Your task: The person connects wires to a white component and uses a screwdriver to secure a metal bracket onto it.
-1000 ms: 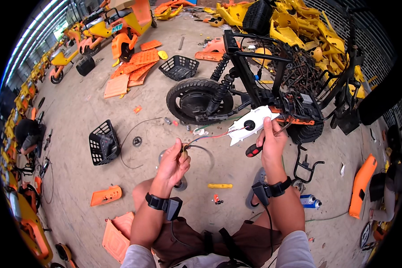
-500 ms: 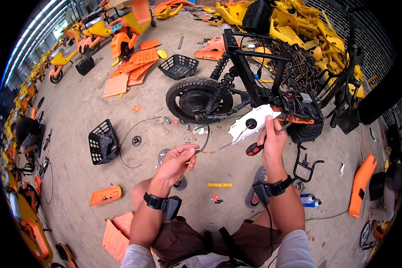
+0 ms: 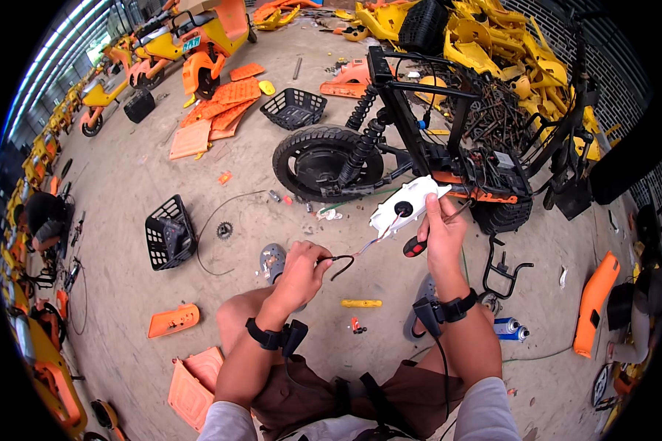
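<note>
My right hand [image 3: 444, 239] grips a white plastic housing [image 3: 425, 192] by its near right end, with the thumb on top. A black round fitting [image 3: 403, 209] sits in the housing, and thin coloured wires run from it toward my left hand. In the same right hand lies a screwdriver with a black and red handle [image 3: 415, 247], its shaft pointing up and to the right. My left hand [image 3: 303, 270] is closed in a pinch on a black cable [image 3: 341, 258], whose free end curls out to the right. The fingertips partly hide where cable and wires meet.
Beyond my hands stands a stripped scooter frame [image 3: 419, 117] with its rear wheel [image 3: 324, 165]. Black baskets [image 3: 171, 239], orange panels [image 3: 175, 321], a yellow strip [image 3: 362, 303] and blue cans [image 3: 509, 328] lie on the floor. Yellow panels [image 3: 485, 44] are heaped behind; another person [image 3: 45, 219] crouches far left.
My left hand has turned over and dropped slightly, and the black cable's end now curls to the right. The white housing has shifted a little left and down with my right hand.
</note>
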A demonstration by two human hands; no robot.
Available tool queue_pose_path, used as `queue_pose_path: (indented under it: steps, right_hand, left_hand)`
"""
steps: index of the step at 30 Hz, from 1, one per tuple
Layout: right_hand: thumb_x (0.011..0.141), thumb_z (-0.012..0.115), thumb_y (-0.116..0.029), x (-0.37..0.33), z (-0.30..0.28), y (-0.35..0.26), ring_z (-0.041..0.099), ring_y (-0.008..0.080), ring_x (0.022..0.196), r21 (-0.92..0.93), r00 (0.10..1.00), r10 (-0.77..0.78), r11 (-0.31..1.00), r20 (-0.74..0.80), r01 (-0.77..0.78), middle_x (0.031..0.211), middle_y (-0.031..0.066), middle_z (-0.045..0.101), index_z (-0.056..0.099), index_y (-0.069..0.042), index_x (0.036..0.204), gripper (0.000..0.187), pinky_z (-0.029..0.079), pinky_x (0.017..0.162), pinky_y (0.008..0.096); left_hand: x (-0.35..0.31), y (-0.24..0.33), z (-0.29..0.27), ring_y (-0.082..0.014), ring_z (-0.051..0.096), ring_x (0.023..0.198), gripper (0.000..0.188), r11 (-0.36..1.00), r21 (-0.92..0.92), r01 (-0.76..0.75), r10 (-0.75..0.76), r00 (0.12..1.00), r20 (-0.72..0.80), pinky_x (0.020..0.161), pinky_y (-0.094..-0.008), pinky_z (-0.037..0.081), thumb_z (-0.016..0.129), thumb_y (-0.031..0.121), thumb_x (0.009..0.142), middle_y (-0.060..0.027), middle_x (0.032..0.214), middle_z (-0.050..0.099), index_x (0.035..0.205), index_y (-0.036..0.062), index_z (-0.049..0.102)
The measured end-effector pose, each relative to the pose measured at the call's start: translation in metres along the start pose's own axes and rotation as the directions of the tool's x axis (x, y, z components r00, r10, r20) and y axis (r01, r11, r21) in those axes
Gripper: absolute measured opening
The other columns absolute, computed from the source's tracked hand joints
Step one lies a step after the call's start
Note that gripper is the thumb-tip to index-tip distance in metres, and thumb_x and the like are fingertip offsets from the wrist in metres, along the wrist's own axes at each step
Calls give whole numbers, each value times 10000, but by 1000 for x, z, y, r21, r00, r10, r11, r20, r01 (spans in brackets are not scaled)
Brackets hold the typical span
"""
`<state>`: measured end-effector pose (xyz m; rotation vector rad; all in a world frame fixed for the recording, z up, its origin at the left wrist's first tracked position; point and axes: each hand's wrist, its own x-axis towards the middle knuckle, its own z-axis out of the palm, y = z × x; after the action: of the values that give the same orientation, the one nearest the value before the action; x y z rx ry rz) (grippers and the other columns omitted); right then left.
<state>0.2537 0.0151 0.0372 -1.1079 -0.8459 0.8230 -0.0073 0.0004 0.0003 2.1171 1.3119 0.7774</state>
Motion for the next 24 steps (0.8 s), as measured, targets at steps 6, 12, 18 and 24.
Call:
queue_pose_path:
  steps: [6,12,18,24]
  right_hand:
    - [944,650,-305,-1,3,-1,415,30,429,5,1000,6,1000,-7,-6,614,-31,547,668,18,973,325,325,413,201]
    - [945,648,-308,-1,2,0,413,29,426,7,1000,9,1000,2,-9,608,-30,545,667,17,959,325,325,412,203]
    - [944,650,-298,-1,4,-2,411,30,423,12,1000,13,1000,-13,-12,594,-36,535,664,15,931,313,322,411,202]
    - [943,652,-297,0,1,-2,405,32,418,16,1000,11,1000,-4,-11,567,-39,515,669,15,950,313,314,413,202]
  left_hand:
    - [-1,1,0,-371,585,840,143,999,15,29,-28,999,-17,718,-448,460,564,108,939,-200,861,605,1015,-3,515]
    - [1,15,-10,-229,581,569,175,928,-274,251,-232,967,103,562,-368,457,612,123,940,-137,672,612,1032,-8,542]
    - [4,5,-10,-90,598,630,218,568,-714,410,-365,903,228,521,-238,457,681,69,893,-44,771,672,1100,1,694]
    - [5,9,-15,-167,670,698,214,369,-855,363,-370,902,223,619,-270,566,691,34,872,-113,835,678,1052,-81,678]
